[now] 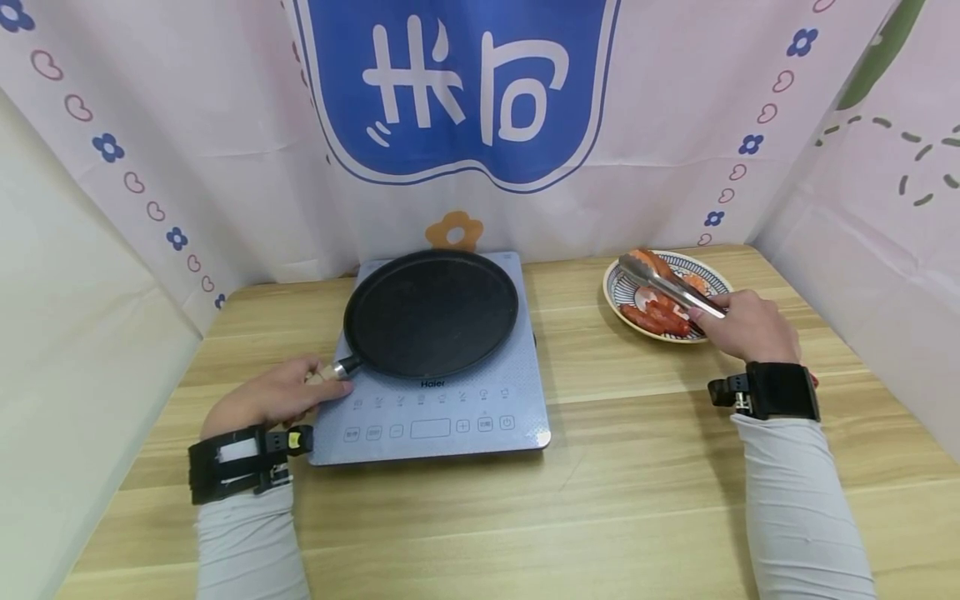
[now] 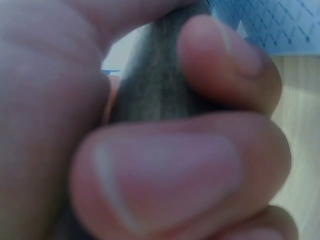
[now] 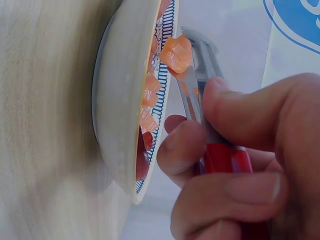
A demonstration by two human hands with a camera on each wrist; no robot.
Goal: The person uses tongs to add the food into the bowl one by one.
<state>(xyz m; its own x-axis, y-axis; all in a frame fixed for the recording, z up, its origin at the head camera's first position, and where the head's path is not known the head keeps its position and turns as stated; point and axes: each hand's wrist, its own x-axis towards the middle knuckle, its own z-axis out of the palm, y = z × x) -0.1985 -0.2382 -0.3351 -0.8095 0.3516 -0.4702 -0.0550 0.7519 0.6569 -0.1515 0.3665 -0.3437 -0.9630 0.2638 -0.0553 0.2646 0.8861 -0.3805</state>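
My left hand (image 1: pixel 273 392) grips the handle (image 1: pixel 332 372) of a flat black pan (image 1: pixel 431 315). In the left wrist view, fingers curl round that handle (image 2: pixel 155 80). The pan sits on a light grey induction cooktop (image 1: pixel 480 437). At the right, my right hand (image 1: pixel 753 327) holds metal tongs (image 1: pixel 678 291) over a patterned plate (image 1: pixel 611 302). Red grips on the tongs (image 3: pixel 227 159) show in the right wrist view. An orange piece of food (image 3: pixel 176 54) is at the tongs' tips, above the plate's rim. Reddish sausage-like pieces (image 1: pixel 660 317) lie on the plate.
The wooden table (image 1: pixel 622 500) carries the cooktop and plate. A printed cloth (image 1: pixel 225 100) hangs behind it, and a pale wall (image 1: pixel 60 333) stands at the left. The cooktop's touch buttons (image 1: pixel 429 427) face the near edge.
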